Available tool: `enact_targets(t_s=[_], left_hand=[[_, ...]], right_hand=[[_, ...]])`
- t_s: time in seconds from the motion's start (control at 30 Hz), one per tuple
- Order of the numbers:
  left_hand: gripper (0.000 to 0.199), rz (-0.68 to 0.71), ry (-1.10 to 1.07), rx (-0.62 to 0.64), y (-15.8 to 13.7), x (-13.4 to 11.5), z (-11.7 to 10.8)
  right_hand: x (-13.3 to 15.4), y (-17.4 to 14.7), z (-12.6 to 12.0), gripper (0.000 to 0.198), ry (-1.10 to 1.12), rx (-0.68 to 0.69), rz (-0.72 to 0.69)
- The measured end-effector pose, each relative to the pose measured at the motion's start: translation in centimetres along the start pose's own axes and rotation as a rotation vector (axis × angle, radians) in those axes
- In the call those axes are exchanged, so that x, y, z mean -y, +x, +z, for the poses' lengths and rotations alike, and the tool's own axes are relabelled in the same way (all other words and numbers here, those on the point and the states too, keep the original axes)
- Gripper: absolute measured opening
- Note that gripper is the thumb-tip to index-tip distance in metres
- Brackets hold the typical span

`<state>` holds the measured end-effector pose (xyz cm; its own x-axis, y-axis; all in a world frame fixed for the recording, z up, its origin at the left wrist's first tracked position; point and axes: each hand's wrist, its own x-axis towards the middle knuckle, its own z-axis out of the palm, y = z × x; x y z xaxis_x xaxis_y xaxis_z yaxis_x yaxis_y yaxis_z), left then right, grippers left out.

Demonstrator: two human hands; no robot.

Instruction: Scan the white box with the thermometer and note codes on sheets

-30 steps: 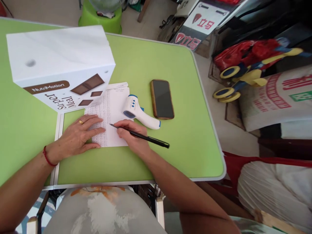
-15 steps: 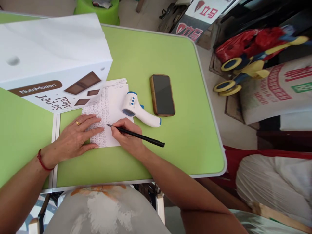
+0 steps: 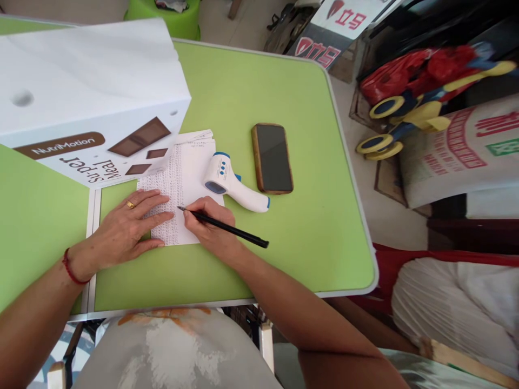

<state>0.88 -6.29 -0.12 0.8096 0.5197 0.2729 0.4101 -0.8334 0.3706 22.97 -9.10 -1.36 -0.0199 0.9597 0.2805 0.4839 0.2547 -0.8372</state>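
My right hand (image 3: 213, 227) grips a black pen (image 3: 231, 227), its tip at the edge of the written rows on a white sheet of paper (image 3: 194, 173). Small handwriting covers the sheet's left part, while the right part is mostly blank. My left hand (image 3: 132, 224) lies flat with fingers spread over the sheet's left side, a ring on one finger. A white and blue infrared thermometer (image 3: 235, 186) rests across the sheet's right edge, just beyond my right hand. The far end of the paper lies beside a white box (image 3: 97, 97) marked NutriMotion.
A smartphone (image 3: 272, 158) in a brown case lies right of the thermometer on the green table (image 3: 316, 232). Behind the table stands a green stool (image 3: 182, 21). Off the right edge are a printed sack (image 3: 458, 156), yellow-wheeled blue parts and a red bag (image 3: 405, 70).
The pen's rear end has swung slightly left and down, while its tip stays at nearly the same spot on the paper. My left hand holds its place.
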Motion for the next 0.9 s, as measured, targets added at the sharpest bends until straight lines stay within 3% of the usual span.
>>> enact_targets(t_s=[0.9], left_hand=[[0.043,-0.003,-0.004,0.009,-0.06,0.1,-0.09]], right_hand=[[0.23,0.15,0.02,0.009,-0.01,-0.002,0.058]])
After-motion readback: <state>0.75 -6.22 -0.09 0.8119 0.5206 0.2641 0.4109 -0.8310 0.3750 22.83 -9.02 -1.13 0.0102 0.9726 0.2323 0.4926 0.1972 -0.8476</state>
